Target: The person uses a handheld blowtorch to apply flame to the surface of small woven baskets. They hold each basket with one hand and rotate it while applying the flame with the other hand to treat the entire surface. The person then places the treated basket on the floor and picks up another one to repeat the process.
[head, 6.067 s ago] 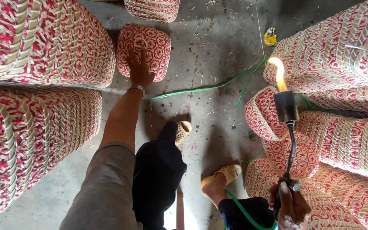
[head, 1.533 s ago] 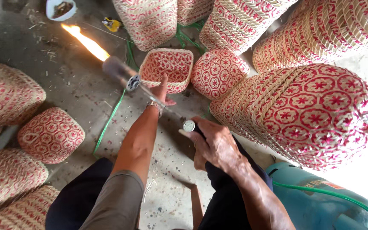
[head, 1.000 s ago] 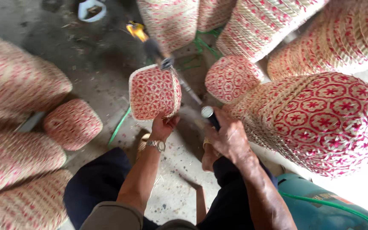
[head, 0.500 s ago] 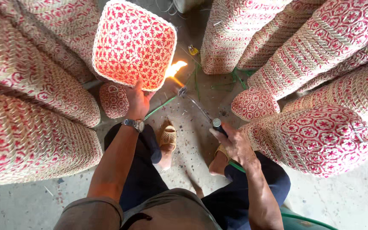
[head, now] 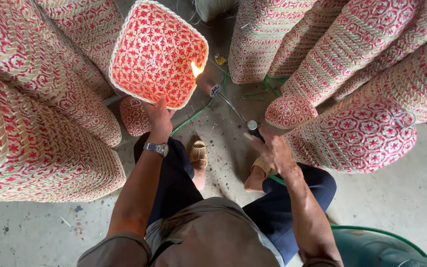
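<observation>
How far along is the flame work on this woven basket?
Done: cannot tell; no singed or finished patch shows. In hand: the left hand holds the red woven basket up, while the right hand aims the torch, its flame at the basket's right edge. Left: the stacked baskets alongside show no visible flame contact.

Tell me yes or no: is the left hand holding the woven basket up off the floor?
Yes, the left hand grips the rim of the red-and-cream basket, raised above the floor toward the camera.

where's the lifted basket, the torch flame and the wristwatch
lifted basket (head: 156, 54), head view, middle of its red woven bottom
torch flame (head: 196, 69), head view, bright tip by the basket's right edge
wristwatch (head: 155, 148), head view, metal band on the left wrist
</observation>
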